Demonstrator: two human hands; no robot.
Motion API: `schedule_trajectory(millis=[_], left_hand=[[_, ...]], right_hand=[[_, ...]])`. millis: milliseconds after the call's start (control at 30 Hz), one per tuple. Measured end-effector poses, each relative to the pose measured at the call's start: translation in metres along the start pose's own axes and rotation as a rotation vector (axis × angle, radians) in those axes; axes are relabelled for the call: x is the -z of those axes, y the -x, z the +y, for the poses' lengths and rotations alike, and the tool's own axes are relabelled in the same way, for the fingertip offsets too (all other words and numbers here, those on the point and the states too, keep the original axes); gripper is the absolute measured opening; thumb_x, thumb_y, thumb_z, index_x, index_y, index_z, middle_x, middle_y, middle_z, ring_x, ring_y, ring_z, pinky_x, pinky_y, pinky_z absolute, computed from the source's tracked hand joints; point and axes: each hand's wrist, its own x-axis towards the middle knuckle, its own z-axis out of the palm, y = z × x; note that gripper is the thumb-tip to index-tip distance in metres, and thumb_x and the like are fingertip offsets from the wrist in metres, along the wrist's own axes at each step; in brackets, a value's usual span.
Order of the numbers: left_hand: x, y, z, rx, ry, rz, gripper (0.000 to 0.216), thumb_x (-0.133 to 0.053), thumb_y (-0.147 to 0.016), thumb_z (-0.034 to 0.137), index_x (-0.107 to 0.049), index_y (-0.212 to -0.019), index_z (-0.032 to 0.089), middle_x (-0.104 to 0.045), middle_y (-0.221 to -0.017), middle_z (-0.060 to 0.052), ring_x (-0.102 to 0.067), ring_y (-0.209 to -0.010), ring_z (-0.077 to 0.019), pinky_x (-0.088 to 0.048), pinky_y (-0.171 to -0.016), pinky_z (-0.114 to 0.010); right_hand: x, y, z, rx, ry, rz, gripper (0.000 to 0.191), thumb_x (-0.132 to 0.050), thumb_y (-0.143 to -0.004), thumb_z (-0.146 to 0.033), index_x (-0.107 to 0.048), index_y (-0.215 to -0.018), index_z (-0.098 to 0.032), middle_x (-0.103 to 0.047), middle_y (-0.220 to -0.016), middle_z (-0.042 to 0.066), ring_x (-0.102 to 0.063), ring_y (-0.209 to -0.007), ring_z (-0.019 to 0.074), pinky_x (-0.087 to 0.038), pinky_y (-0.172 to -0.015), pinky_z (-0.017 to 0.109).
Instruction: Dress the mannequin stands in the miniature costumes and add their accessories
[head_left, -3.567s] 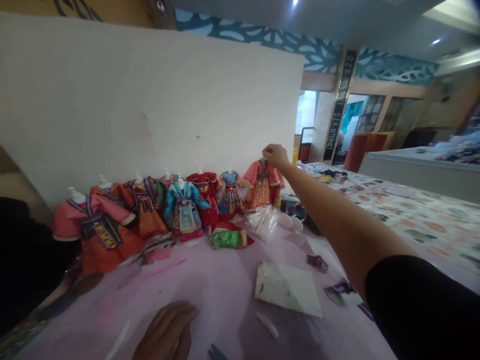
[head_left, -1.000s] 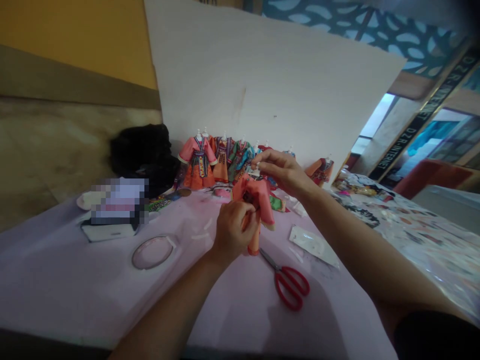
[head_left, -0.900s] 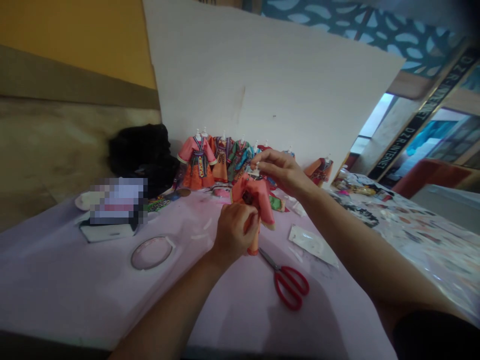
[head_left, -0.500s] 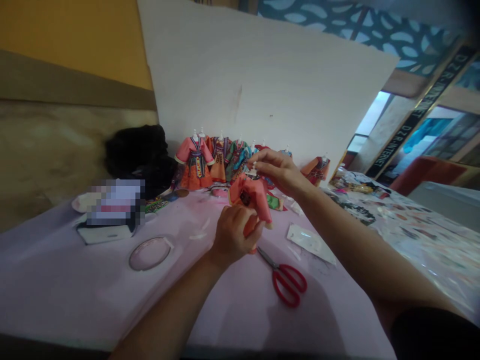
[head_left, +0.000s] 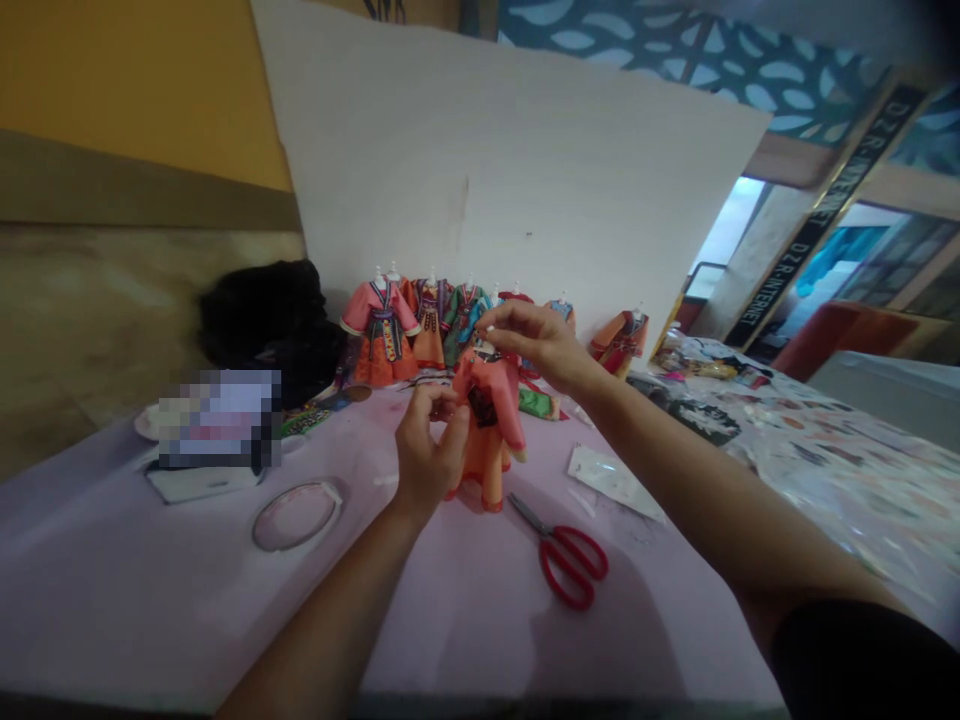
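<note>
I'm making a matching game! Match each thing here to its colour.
Things:
1. scissors handles
2. doll dress being held
3. soft heap by the wall
4. flat packet near the scissors

Colours:
A. black
B. red
C. white
D. pink and orange

Pairs: 1-B, 2-D, 3-A, 4-C

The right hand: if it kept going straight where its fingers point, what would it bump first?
Probably the teal doll dress in the row behind, just past the right hand, though depth is hard to tell here.
</note>
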Motion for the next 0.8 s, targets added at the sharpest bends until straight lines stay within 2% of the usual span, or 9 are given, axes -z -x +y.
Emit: schedule_trajectory(millis=[100, 300, 533, 700, 800], left_hand=[[-0.002, 0.002, 0.002, -0.046, -0.109, -0.074, 0.012, -0.065, -0.086, 0.025, -0.058, -0.095, 0.022, -0.062, -0.087, -0.001, -0.059, -0.08, -0.0162, -0.05, -0.077, -0.031], [-0.004, 0.003, -0.006, -0.035, -0.129, -0.08, 0.004, -0.062, -0.085, 0.022, -0.06, -0.082, 0.021, -0.061, -0.081, 0.0, -0.059, -0.078, -0.0159, -0.049, -0.074, -0.029], [0.0, -0.002, -0.015, 0.151, -0.051, -0.064, 0.008, -0.065, -0.079, 0.027, -0.061, -0.077, 0.021, -0.06, -0.076, 0.001, -0.053, -0.072, -0.0145, -0.045, -0.071, -0.027], [0.003, -0.008, -0.017, 0.351, 0.113, -0.095, 0.021, -0.072, -0.075, 0.039, -0.064, -0.082, 0.021, -0.062, -0.076, 0.001, -0.054, -0.068, -0.0143, -0.044, -0.067, -0.026], [0.005, -0.01, -0.015, 0.416, 0.165, -0.102, 0.03, -0.076, -0.072, 0.046, -0.062, -0.081, 0.021, -0.064, -0.077, 0.001, -0.056, -0.066, -0.0144, -0.045, -0.065, -0.026]], right_hand=[[0.0, -0.001, 0.0, 0.017, 0.045, 0.008, 0.023, -0.077, -0.086, -0.039, -0.074, -0.099, -0.02, -0.07, -0.095, 0.003, -0.06, -0.085, 0.0138, -0.049, -0.077, 0.028], [-0.001, -0.005, -0.002, 0.047, 0.141, 0.046, 0.019, -0.074, -0.084, -0.035, -0.074, -0.094, -0.019, -0.069, -0.088, 0.002, -0.059, -0.08, 0.0137, -0.047, -0.073, 0.028], [-0.001, -0.007, -0.005, 0.063, 0.239, 0.054, 0.014, -0.068, -0.083, -0.029, -0.071, -0.089, -0.017, -0.066, -0.079, 0.0, -0.056, -0.074, 0.0127, -0.043, -0.067, 0.027], [0.0, -0.006, -0.004, 0.053, 0.278, 0.09, 0.014, -0.067, -0.082, -0.028, -0.069, -0.087, -0.016, -0.063, -0.072, -0.001, -0.056, -0.069, 0.0128, -0.041, -0.066, 0.026], [-0.001, -0.006, -0.005, 0.045, 0.294, 0.102, 0.011, -0.066, -0.082, -0.025, -0.069, -0.086, -0.015, -0.062, -0.071, -0.001, -0.056, -0.07, 0.0126, -0.041, -0.068, 0.026]])
